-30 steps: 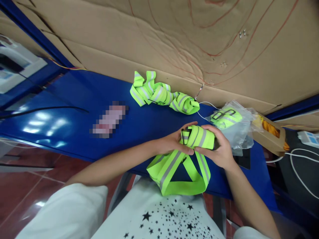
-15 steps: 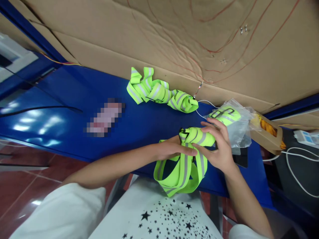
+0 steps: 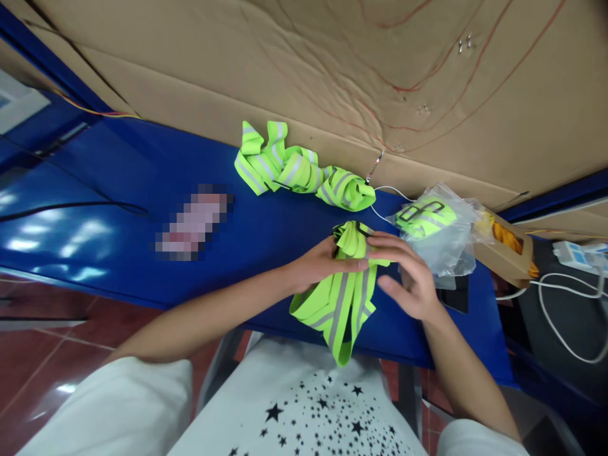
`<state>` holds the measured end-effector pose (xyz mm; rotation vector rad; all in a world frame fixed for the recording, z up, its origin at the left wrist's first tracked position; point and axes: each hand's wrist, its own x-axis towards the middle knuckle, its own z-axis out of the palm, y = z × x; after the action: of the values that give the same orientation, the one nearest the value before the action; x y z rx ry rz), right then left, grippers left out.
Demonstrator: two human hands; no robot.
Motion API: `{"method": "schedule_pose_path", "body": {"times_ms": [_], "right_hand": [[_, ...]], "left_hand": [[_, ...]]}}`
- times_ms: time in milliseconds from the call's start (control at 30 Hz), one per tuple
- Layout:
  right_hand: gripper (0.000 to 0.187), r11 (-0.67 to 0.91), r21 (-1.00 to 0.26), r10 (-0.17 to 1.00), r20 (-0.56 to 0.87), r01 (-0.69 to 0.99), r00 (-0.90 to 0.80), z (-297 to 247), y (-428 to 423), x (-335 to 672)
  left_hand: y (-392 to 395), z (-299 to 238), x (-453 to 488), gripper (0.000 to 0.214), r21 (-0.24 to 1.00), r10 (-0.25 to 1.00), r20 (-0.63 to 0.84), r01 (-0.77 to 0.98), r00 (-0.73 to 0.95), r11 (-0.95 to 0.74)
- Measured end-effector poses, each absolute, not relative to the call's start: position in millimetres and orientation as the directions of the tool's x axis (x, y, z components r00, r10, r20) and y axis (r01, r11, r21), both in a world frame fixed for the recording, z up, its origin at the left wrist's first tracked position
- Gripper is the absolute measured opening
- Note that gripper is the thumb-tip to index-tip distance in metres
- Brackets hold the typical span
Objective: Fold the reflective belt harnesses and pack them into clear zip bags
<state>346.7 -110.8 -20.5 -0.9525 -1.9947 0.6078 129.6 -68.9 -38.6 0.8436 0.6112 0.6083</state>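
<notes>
A neon-yellow reflective strap point(image 3: 339, 304) with grey stripes hangs in loops at the blue table's front edge. Its gathered upper part, with black pieces on it, is gripped by my left hand point(image 3: 323, 266), thumb across the front. My right hand point(image 3: 408, 275) is at the bundle's right side. Its fingers are stretched out against the folded strap, and the thumb stands apart from them. The fingertips of my left hand are hidden behind the strap.
Behind lie more crumpled reflective straps point(image 3: 294, 168) against the cardboard panel point(image 3: 190, 69). To the right are a clear plastic bag point(image 3: 446, 250) with a folded strap, a dark flat device point(image 3: 456, 296) and a cardboard box point(image 3: 510, 259). A blurred-out item point(image 3: 194, 221) lies left.
The rolled upper part of the strap has turned and bunched closer to my left hand. My right thumb has come away from the strap, and the hanging loops have narrowed.
</notes>
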Motion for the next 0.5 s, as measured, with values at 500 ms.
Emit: {"method": "schedule_pose_path", "body": {"times_ms": [500], "right_hand": [[0.057, 0.327, -0.836, 0.936, 0.221, 0.44, -0.275, -29, -104, 347]], "left_hand": [[-75, -54, 134, 0.112, 0.494, 0.603, -0.309, -0.417, 0.736, 0.763]]}}
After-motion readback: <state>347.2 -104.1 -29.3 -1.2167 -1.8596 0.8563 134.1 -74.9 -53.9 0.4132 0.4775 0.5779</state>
